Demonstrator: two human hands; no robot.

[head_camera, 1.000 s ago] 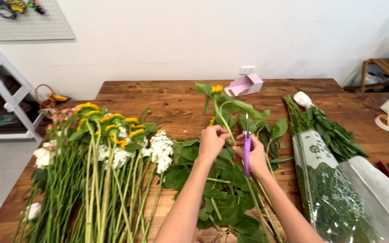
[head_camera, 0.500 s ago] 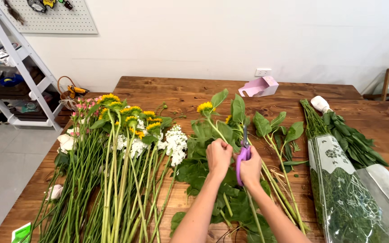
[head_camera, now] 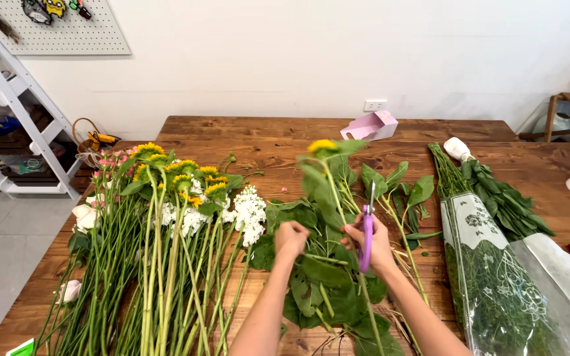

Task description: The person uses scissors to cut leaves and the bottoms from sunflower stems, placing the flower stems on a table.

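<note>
Left hand point(head_camera: 291, 238): fingers clamped on a green leaf of the tall yellow sunflower stem point(head_camera: 335, 198).
Right hand point(head_camera: 372, 240): closed around purple-handled scissors point(head_camera: 367, 229), blades up beside stem.
Surface: wooden table point(head_camera: 265, 142).

Bright, even, diffuse daylight; source not visible. Soft, weak shadows only under stems and forearms on the table point(head_camera: 245, 142). Mild sheen on the plastic flower sleeve point(head_camera: 496, 264) at right, no hard glare. White wall point(head_camera: 298, 53) close to clipping but still holds tone. Sharp across most of the view, slight softness at the bottom edge. Wide-angle distortion: table edges bow, shelf unit point(head_camera: 14, 105) at left leans. No motion blur on either hand.
</note>
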